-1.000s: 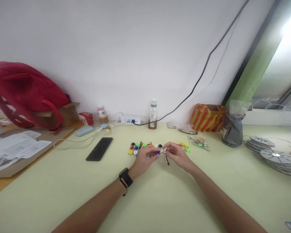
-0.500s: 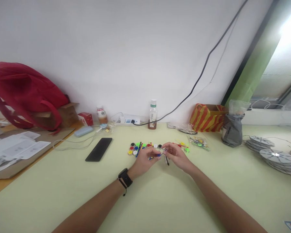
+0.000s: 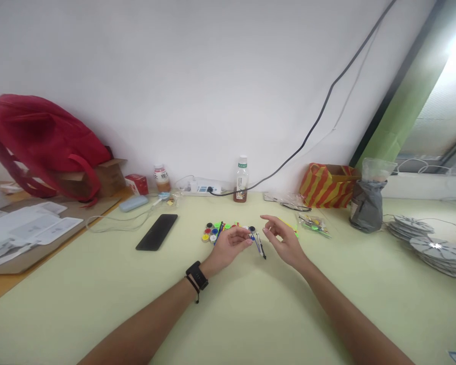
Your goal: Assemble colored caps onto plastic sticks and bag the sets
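Your left hand curled beside the sticks, cannot tell whether its fingers grip anything, your right hand with thumb and fingers parted, sticks between both hands, coloured caps beyond your left.

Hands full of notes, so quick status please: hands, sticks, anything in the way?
Left hand loosely open; right hand open. Sticks between them. Discs just beyond left hand, possibly crowding it.
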The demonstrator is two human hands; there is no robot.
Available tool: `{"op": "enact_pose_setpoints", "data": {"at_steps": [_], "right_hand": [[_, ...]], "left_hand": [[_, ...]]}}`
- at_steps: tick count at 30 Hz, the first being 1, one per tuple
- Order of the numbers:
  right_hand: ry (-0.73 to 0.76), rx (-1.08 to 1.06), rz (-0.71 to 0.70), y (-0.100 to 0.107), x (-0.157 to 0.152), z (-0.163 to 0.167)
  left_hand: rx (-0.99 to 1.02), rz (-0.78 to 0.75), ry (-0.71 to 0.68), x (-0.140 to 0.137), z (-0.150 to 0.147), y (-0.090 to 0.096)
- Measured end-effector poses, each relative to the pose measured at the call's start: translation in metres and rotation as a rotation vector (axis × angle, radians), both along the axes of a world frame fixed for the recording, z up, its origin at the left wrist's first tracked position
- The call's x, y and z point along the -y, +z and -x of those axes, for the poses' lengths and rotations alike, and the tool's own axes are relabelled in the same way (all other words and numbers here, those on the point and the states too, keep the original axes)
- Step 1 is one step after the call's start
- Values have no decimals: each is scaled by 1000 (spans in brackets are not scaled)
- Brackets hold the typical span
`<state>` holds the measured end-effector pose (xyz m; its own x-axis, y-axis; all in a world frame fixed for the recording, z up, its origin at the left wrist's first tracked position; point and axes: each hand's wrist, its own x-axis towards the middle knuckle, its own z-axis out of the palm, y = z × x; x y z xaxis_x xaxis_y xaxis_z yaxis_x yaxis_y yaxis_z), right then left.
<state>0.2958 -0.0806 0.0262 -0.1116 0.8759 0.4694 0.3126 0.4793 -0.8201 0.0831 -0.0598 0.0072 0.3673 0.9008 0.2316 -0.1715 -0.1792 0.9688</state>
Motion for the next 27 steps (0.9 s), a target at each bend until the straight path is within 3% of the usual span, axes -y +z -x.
{"op": "enact_pose_setpoints", "data": {"at_steps": [3, 9, 13, 19, 27], "right_hand": [[20, 7, -20, 1, 4, 3], [87, 52, 117, -4, 3, 7], [56, 43, 89, -3, -2, 4], [170, 35, 206, -2, 1, 8], [201, 27, 213, -11, 0, 15]], "left_hand": [[19, 25, 2, -1, 1, 0], [25, 38, 1, -2, 1, 0], [30, 43, 8, -3, 1, -1], [9, -13, 10, -5, 2, -3], [-32, -71, 17, -4, 1, -3]]}}
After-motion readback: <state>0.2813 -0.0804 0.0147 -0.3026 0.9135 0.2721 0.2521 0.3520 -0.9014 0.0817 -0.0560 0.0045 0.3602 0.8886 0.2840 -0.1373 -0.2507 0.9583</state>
